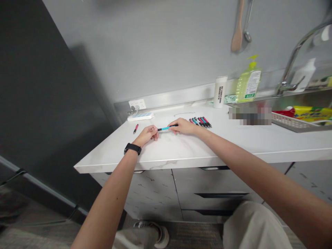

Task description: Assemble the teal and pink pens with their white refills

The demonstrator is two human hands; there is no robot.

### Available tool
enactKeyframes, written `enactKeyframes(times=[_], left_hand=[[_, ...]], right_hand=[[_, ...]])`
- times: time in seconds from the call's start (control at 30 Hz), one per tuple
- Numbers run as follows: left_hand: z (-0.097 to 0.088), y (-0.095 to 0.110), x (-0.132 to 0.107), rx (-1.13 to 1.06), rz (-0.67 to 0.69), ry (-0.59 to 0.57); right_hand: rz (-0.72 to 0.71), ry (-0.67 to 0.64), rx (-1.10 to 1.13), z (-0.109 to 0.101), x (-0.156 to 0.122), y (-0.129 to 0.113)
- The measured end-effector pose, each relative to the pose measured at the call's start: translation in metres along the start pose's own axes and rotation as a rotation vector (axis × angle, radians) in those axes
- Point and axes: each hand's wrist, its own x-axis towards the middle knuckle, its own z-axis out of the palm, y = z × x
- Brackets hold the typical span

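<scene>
A blue pen with black ends point(165, 128) is held level just over the white countertop point(171, 148). Its left end is pinched by my left hand point(149, 134), which has a black watch on the wrist. The fingers of my right hand point(182, 126) close round the other end, hiding part of it. To the right of my right hand, several pink and blue pens point(201, 122) lie side by side in a row. One pink pen point(136, 128) lies alone, left of my left hand.
A white power strip point(141, 117) sits at the back left by the wall socket point(137, 104). Along the back right stand a white canister point(220, 92) and a green soap bottle point(249, 83). Farther right are the sink's tap point(290, 65) and a perforated tray point(287, 121) holding colourful packets.
</scene>
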Motion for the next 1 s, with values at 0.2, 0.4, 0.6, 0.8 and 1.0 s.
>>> enactKeyframes(times=[0.2, 0.4, 0.6, 0.8, 1.0], left_hand=[[0.001, 0.003, 0.001, 0.146, 0.044, 0.101], [0.002, 0.006, 0.004, 0.296, 0.134, 0.188], [0.009, 0.013, 0.006, 0.437, 0.142, 0.214], [0.008, 0.013, 0.007, 0.536, 0.135, 0.170], [0.008, 0.009, 0.011, 0.458, 0.064, 0.133]], right_hand=[[0.206, -0.077, 0.312, 0.003, -0.004, -0.007], [0.199, -0.149, 0.499, 0.002, -0.005, 0.000], [0.009, 0.016, 0.226, -0.003, 0.000, 0.010], [-0.028, 0.127, 0.145, -0.005, 0.003, 0.015], [0.009, 0.155, 0.072, -0.003, 0.003, 0.013]])
